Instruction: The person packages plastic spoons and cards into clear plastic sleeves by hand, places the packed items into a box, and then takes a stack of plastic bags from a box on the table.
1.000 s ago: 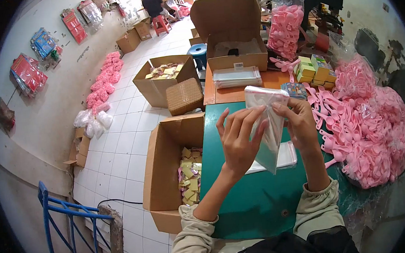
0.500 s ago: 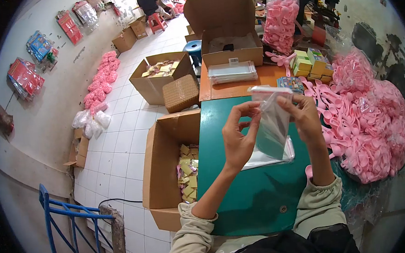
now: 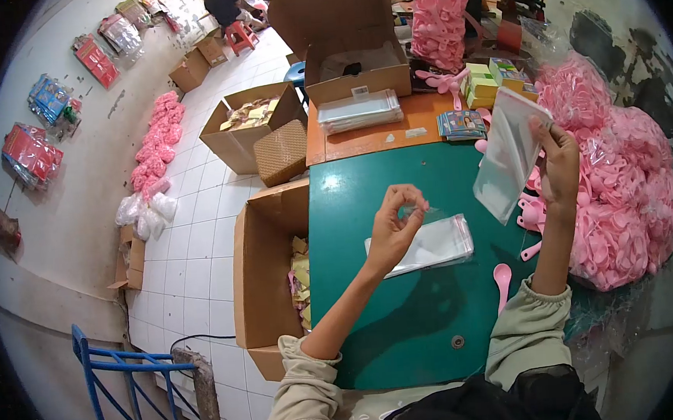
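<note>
My right hand [image 3: 558,165] holds up some clear plastic bags [image 3: 509,151] by their edge, over the right side of the green table [image 3: 350,287]. Above the table's middle, my left hand [image 3: 397,223] is closed, thumb and fingertips together, with a bit of clear film that seems to be at the fingertips. Beneath and right of it lies a stack of clear bags [image 3: 439,243]. A single pink spoon [image 3: 502,278] rests near my right sleeve, and more pink spoons [image 3: 533,213] lie behind my right wrist.
Large bags of pink spoons [image 3: 624,190] fill the right edge. Behind are small cards [image 3: 462,125], yellow-green boxes [image 3: 480,83], packed clear sleeves [image 3: 359,111] and an open carton [image 3: 359,80]. A carton with yellow packets [image 3: 267,277] stands left. A person [image 3: 222,6] sits far back.
My hands have moved apart. The right hand carried the bags to the right, while the left came down over the table. The view has shifted, and the lone spoon now shows fully.
</note>
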Action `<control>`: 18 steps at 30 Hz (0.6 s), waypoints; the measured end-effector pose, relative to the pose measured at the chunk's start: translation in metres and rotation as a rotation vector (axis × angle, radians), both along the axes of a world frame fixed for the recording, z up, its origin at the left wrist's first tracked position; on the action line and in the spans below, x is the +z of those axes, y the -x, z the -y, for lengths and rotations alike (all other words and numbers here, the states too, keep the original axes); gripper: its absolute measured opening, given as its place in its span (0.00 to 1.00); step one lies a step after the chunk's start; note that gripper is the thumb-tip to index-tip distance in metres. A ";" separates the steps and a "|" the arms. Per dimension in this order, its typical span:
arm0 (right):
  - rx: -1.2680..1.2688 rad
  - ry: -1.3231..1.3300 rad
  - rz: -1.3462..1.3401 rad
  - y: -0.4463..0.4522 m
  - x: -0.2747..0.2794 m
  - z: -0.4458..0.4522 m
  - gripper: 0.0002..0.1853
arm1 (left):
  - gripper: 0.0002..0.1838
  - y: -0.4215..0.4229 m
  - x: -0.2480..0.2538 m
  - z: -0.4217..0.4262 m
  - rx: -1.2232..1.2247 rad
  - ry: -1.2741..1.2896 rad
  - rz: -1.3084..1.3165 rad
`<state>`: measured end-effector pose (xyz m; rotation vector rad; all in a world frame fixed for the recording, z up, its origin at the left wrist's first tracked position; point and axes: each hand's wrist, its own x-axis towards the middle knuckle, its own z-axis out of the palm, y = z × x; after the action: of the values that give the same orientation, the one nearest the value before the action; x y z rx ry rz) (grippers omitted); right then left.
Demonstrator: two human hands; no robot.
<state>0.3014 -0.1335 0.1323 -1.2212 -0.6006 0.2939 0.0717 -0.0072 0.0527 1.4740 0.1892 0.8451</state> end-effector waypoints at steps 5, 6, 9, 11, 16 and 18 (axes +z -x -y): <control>-0.047 -0.021 -0.003 -0.005 0.009 0.012 0.12 | 0.06 0.011 -0.005 -0.015 -0.210 -0.253 0.038; -0.049 -0.020 -0.018 -0.004 0.012 0.013 0.12 | 0.07 0.018 -0.010 -0.020 -0.182 -0.363 -0.053; -0.054 -0.018 -0.003 -0.002 0.013 0.012 0.11 | 0.10 0.042 -0.036 -0.026 -0.107 -0.540 -0.305; -0.020 -0.027 -0.003 -0.002 0.010 0.008 0.11 | 0.11 0.055 -0.045 -0.028 -0.161 -0.590 -0.383; 0.050 -0.054 -0.002 0.001 0.002 -0.002 0.11 | 0.14 0.068 -0.042 -0.032 -0.323 -0.626 -0.556; 0.068 -0.058 -0.022 0.006 0.002 -0.004 0.11 | 0.17 0.069 -0.046 -0.036 -0.372 -0.676 -0.554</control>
<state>0.2950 -0.1299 0.1343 -1.1420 -0.6281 0.3447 0.0025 0.0291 0.0063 2.2755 0.0282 0.1703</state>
